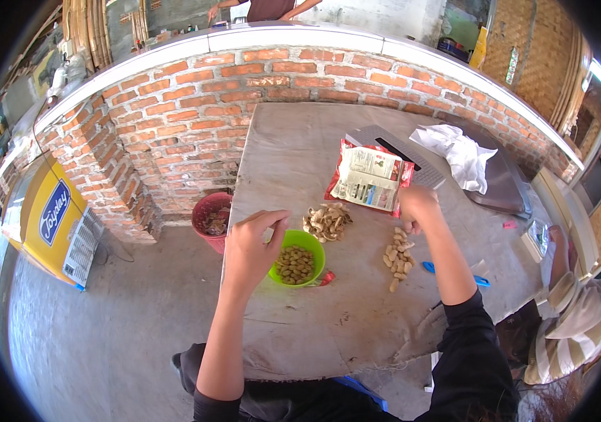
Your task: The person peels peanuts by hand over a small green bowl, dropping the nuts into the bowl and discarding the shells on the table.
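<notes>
A bright green plastic bowl (322, 264) holds many shelled peanuts (295, 265). My left hand (254, 247) hovers at the bowl's left rim, thumb and forefinger close together; I cannot tell whether anything is between them. Above the top end of a small heap of unshelled peanuts (398, 256), my right hand (418, 209) points its fingers down, beside the corner of a red and cream printed bag (368, 178). Its fingertips are partly hidden, so its grip is unclear. Broken peanut shells (326, 221) lie piled just beyond the bowl.
A grey keyboard (427, 168) lies partly under the bag. White crumpled cloth or paper (458, 153) rests on a dark case (501, 179). A blue-handled tool (482, 281) lies by my right forearm. A red bin (209, 232) stands left of the table (300, 337); a person (577, 322) sits at right.
</notes>
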`<state>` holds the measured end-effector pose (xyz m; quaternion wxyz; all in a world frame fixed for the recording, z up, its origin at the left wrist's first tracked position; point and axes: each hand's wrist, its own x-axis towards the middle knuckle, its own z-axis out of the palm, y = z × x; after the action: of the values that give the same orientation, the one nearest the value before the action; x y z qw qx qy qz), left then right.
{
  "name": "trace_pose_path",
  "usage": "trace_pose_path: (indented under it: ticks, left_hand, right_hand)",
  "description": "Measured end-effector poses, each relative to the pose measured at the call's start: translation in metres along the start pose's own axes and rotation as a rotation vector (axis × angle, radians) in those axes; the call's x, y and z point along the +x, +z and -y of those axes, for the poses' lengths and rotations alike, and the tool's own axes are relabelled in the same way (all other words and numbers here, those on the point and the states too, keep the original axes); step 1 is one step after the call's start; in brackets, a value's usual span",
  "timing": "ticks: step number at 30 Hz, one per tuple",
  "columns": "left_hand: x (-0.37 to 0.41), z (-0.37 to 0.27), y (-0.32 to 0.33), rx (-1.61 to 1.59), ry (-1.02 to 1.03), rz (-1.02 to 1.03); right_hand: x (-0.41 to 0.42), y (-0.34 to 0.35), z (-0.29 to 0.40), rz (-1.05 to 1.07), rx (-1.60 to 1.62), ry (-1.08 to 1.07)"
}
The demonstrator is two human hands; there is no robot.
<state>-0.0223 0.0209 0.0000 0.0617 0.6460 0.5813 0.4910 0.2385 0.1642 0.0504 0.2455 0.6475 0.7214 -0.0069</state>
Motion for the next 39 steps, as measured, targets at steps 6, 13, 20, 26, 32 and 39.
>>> trace_pose_path:
  ticks: [6,13,20,26,32,39]
  left_hand:
    - [-0.001,-0.001,-0.001,0.012,0.002,-0.019]
    - [-0.002,-0.013,-0.003,-0.051,0.093,-0.027]
    - [-0.001,-0.019,-0.002,-0.282,0.108,0.028]
    - [0.001,-0.019,0.002,-0.484,0.028,0.019]
    - [0.001,-0.011,0.003,-0.378,0.080,-0.006]
    - [0.000,-0.011,0.005,-0.359,0.059,-0.070]
  right_hand:
    - [-0.035,-0.021,-0.016,-0.233,0.179,-0.104]
    - [-0.066,-0.034,0.030,-0.280,0.841,-0.992]
    - [-0.067,-0.022,0.057,-0.354,0.872,-1.112]
    - [-0.063,-0.011,0.072,-0.513,0.981,-1.136]
    - [-0.062,-0.007,0.078,-0.603,0.946,-1.142]
    - [-0.065,0.001,0.088,-0.715,0.936,-1.125]
